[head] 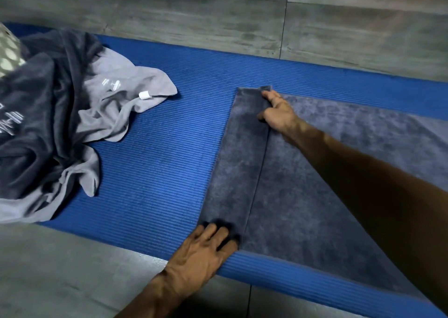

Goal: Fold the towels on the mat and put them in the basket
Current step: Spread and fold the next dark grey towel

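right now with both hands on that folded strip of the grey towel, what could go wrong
1. The right hand holds the far corner, the left hand the near one; uneven pulling could skew the fold in the grey towel.
2. The near corner sits at the blue mat edge and could slide onto the floor.

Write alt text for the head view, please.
Both hands hold a folded-over strip of a dark grey towel flat on a blue mat: left hand at the near corner, right hand at the far corner. Unfolded towels lie heaped at left.
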Available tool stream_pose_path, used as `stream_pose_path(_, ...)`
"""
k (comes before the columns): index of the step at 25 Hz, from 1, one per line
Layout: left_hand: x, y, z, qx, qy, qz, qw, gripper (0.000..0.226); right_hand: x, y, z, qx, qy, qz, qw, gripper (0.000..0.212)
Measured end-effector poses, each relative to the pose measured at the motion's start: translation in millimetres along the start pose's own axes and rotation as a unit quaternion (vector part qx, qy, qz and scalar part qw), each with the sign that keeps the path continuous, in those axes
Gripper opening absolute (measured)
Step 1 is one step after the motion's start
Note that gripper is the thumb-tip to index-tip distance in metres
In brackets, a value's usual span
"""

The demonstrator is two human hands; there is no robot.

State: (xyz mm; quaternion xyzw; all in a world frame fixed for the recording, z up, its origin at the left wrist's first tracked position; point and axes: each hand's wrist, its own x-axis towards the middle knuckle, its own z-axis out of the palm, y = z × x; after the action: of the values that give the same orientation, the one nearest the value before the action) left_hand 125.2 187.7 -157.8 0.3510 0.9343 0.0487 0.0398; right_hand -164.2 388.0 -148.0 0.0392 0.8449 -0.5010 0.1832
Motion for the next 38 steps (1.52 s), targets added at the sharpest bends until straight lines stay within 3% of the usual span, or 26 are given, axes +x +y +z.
stream_pose_path(6, 3.8, 0.2, -1.4, -0.028, -0.021, 0.007, 0.999, 0.039, 12.5, 1.1, -3.9, -0.091, -0.037, -0.008, 0.995, 0.07)
stream_pose_path(9, 7.2, 4.5, -10.9, -0.071, 0.004, -0.027, 0.997, 0.021, 6.4, 3.2, -2.6, -0.069, 0.011, -0.029, 0.997, 0.073)
stream_pose_path(12, 25.5, 1.9, -12.4, -0.075, 0.029, -0.073, 0.994, 0.03, -30.5, 6.5, 15.9, -0.257, 0.139, -0.129, 0.948, 0.064)
stream_pose_path(15, 48.3, -8.6, 1.7, -0.033, 0.016, -0.115, 0.993, 0.052, -76.2, 26.5, 61.7, -0.348, 0.039, -0.246, 0.904, 0.06)
stream_pose_path(18, 54.5, -13.3, 15.7, -0.035, -0.018, -0.119, 0.992, 0.058, -81.3, 40.7, 81.7, -0.416, -0.027, -0.221, 0.882, 0.056)
stream_pose_path(21, 51.1, -10.8, 19.3, -0.039, -0.037, -0.114, 0.992, 0.064, -52.2, 36.5, 71.9, -0.431, -0.003, -0.2, 0.88, 0.071)
stream_pose_path(24, 49.7, -12.1, 21.3, -0.03, -0.042, -0.103, 0.993, 0.066, -19.1, 30.2, 62.9, -0.445, 0.035, -0.139, 0.884, 0.073)
stream_pose_path(27, 50.0, -13.4, 22.4, -0.027, -0.045, -0.104, 0.993, 0.067, -1.0, 19.6, 59.1, -0.46, 0.028, -0.093, 0.883, 0.079)
stream_pose_path(34, 50.6, -15.3, 15.2, -0.049, -0.042, -0.123, 0.99, 0.054, 6.9, 6.8, 48.8, -0.45, -0.022, -0.076, 0.89, 0.086)
stream_pose_path(38, 52.3, -10.4, 1.2, -0.111, 0.016, -0.217, 0.97, 0.045, -23.0, -4.7, 59.0, -0.425, 0.097, -0.161, 0.886, 0.069)
